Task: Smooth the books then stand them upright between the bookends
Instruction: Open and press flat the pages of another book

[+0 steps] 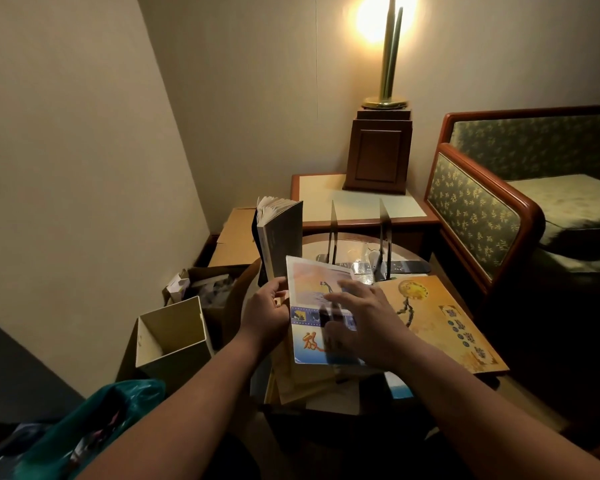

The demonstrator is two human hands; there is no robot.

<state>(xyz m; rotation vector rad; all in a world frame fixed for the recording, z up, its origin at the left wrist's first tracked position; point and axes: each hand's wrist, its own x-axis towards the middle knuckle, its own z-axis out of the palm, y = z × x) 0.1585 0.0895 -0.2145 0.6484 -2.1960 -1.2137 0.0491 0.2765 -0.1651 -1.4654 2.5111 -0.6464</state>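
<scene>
Grip, left hand: at centre frame, fingers curled round the left edge of the blue book, thumb on top of its cover, pinching that edge.
Grip, right hand: just right of the left hand, fingers spread and flat, palm down on the blue book's cover; blurred, so how hard it presses cannot be told.
Teal bag: lower left corner, crumpled, partly under the left forearm.
Open box: left of centre, pale card, top open, standing beside the table.
Carton: behind the open box, filled with paper clutter.
Grey book: above the left hand, standing upright, pages fanned at the top, left of both bookends and not between them.
Blue book: centre frame, lying flat on top of a stack of other books, pale cover with a film-strip band and red lettering.
Bookends: upper centre, two thin dark uprights on the round table, apart, the gap between them open; second one at.
Orange book: right of the right hand, lying flat, touching the blue book's right side.
Lamp: top centre-right, lit, brass stem on a dark wooden base.
Sofa: right edge, green patterned fabric, wooden frame.
</scene>
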